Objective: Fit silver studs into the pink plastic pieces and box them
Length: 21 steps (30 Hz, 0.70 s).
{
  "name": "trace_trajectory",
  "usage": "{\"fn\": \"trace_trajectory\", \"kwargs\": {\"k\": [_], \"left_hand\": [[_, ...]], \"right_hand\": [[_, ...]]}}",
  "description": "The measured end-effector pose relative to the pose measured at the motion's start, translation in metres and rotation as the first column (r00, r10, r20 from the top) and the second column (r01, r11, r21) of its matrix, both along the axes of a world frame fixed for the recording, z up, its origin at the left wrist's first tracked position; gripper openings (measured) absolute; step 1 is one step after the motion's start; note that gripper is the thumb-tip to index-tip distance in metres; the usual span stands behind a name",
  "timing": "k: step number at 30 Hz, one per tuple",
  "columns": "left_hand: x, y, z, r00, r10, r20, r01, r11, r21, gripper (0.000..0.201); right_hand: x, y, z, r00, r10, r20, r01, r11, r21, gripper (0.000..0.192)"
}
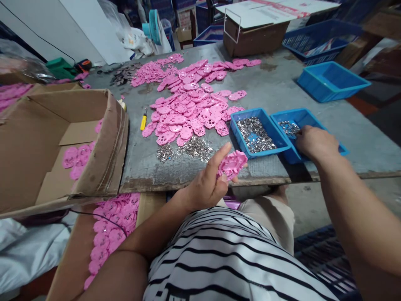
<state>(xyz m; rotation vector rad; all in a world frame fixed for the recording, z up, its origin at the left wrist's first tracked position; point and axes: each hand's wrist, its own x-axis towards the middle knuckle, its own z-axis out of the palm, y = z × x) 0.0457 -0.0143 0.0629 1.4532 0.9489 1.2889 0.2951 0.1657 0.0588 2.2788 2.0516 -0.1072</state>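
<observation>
My left hand is closed around a pink plastic shell, held up over the table's front edge with its hollow, ribbed side showing. To the right, my right hand dips into a blue tray that holds a small heap of little metal pieces. Its fingertips are bent down and hidden, so what they pinch cannot be seen. Beside it, a second blue tray holds many more small metal pieces. A big pile of pink plastic shells lies behind my left hand.
Loose metal pieces lie on the table near the shells. A yellow screwdriver lies left of the pile. An open cardboard box stands at the left; another box of pink shells is below. A further blue tray sits back right.
</observation>
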Motion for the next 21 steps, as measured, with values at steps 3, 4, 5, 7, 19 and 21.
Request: {"fn": "trace_trajectory", "kwargs": {"k": [3, 4, 5, 7, 19, 21], "left_hand": [[0.001, -0.001, 0.001, 0.998, 0.042, 0.042, -0.040, 0.998, -0.042, 0.065], [0.001, -0.001, 0.001, 0.996, 0.059, 0.071, -0.054, 0.996, -0.067, 0.066], [0.001, -0.001, 0.000, 0.992, 0.073, 0.102, -0.065, 0.994, -0.087, 0.067], [0.001, 0.000, -0.002, 0.986, 0.078, 0.150, -0.062, 0.992, -0.108, 0.069], [0.040, 0.026, -0.022, 0.860, 0.341, 0.380, -0.151, 0.881, -0.449, 0.061], [0.044, 0.028, -0.021, 0.837, 0.395, 0.380, -0.202, 0.866, -0.457, 0.061]], "right_hand": [[-0.005, -0.007, 0.008, 0.997, -0.073, 0.005, 0.073, 0.997, -0.001, 0.039], [-0.005, -0.008, 0.010, 0.997, -0.069, -0.016, 0.070, 0.997, 0.029, 0.039], [-0.004, -0.009, 0.011, 0.997, -0.064, -0.049, 0.068, 0.995, 0.069, 0.038], [-0.003, -0.010, 0.013, 0.985, -0.045, -0.169, 0.076, 0.980, 0.182, 0.034], [-0.083, -0.093, -0.007, 0.040, 0.302, -0.953, -0.091, 0.950, 0.297, 0.019], [-0.092, -0.100, -0.012, 0.013, 0.287, -0.958, -0.088, 0.955, 0.284, 0.020]]}}
